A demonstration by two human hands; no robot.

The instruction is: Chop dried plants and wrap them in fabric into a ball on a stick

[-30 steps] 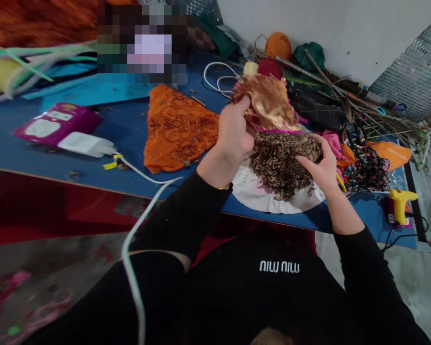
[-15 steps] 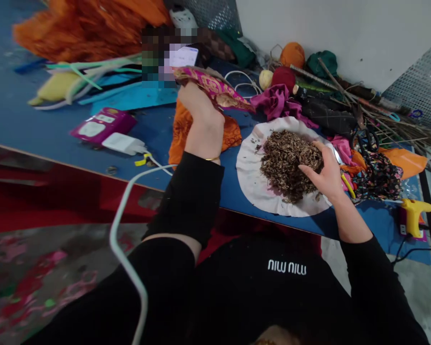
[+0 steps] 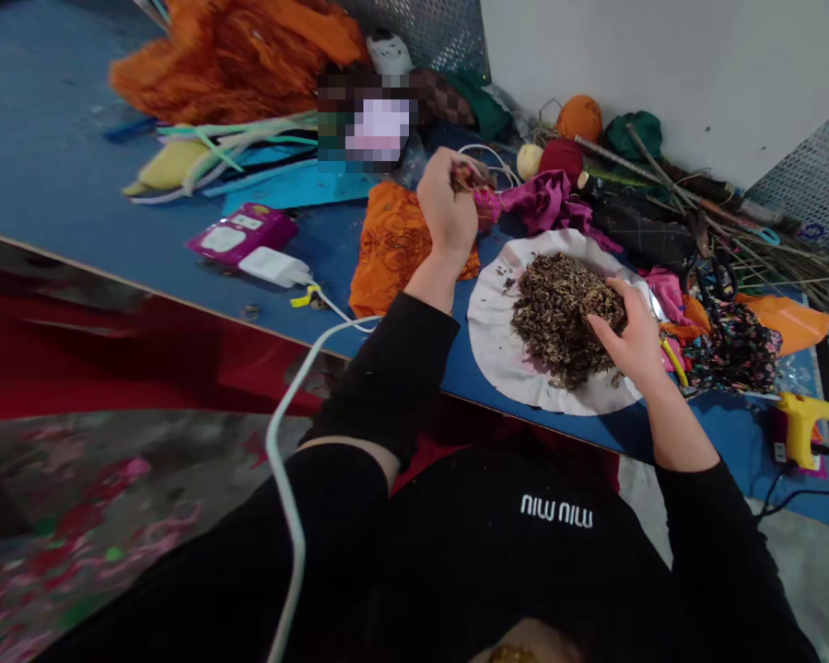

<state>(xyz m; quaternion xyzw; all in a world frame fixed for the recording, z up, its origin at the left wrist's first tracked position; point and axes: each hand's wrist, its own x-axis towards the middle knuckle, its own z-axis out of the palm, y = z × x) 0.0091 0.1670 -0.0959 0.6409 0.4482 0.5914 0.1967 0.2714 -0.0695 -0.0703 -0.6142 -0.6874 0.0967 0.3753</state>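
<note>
My left hand (image 3: 449,207) is closed round a bunched pink-and-gold patterned cloth (image 3: 487,204), raised above the table. Beneath that wrist lies an orange printed cloth (image 3: 387,244). On a round white cloth (image 3: 501,354) sits a heap of dried brown plant bits (image 3: 559,318). At the right side of the heap, my right hand (image 3: 632,336) curls round some of the bits, thumb and forefinger apart; the other fingertips are hidden in or behind the heap.
A purple power socket (image 3: 241,230) with a white charger and cable stands left. Fabric scraps, balls and sticks line the back. A yellow glue gun (image 3: 801,428) is at the right edge. Blue sheet (image 3: 297,184) and orange netting (image 3: 241,60) lie back left.
My left hand has moved right and turned upright, and the pink-and-gold cloth, spread out before, is now gathered in its fist. My right hand stays at the heap. The view has shifted slightly.
</note>
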